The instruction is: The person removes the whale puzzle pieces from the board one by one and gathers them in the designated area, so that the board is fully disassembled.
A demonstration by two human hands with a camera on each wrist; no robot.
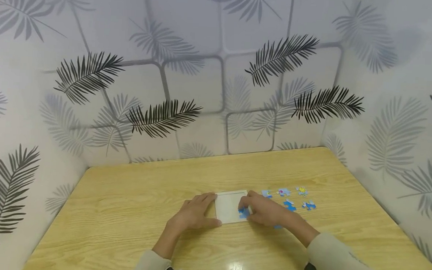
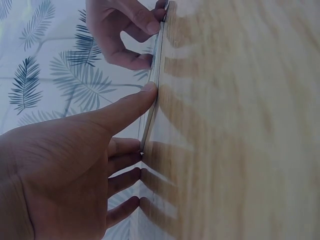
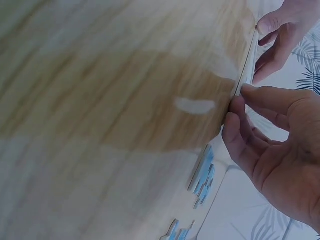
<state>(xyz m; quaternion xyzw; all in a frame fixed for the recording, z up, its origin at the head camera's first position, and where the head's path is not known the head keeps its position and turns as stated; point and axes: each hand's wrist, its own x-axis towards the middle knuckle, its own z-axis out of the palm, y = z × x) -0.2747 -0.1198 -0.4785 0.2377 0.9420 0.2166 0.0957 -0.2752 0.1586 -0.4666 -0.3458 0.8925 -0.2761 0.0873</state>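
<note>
A white puzzle board [image 1: 228,209] lies flat on the table between the hands. My left hand [image 1: 194,214] rests at its left side, with the thumb on the near-left corner and the fingers, fairly straight, by the far-left corner. Over the board's right side, my right hand [image 1: 265,209] pinches a blue puzzle piece [image 1: 243,212] near the near-right corner, with fingers bent. The fingers partly cover that piece. Seen edge-on in the left wrist view, the board [image 2: 154,95] touches the left thumb. In the right wrist view, the right thumb and fingertips meet at the board's edge.
Several loose puzzle pieces lie right of the board, among them one with a yellow sun [image 1: 302,191], one with a pink swirl [image 1: 284,192] and a blue one [image 1: 309,205]. The right hand and forearm partly hide others. A leaf-patterned wall [image 1: 189,84] stands behind the wooden table [image 1: 135,200].
</note>
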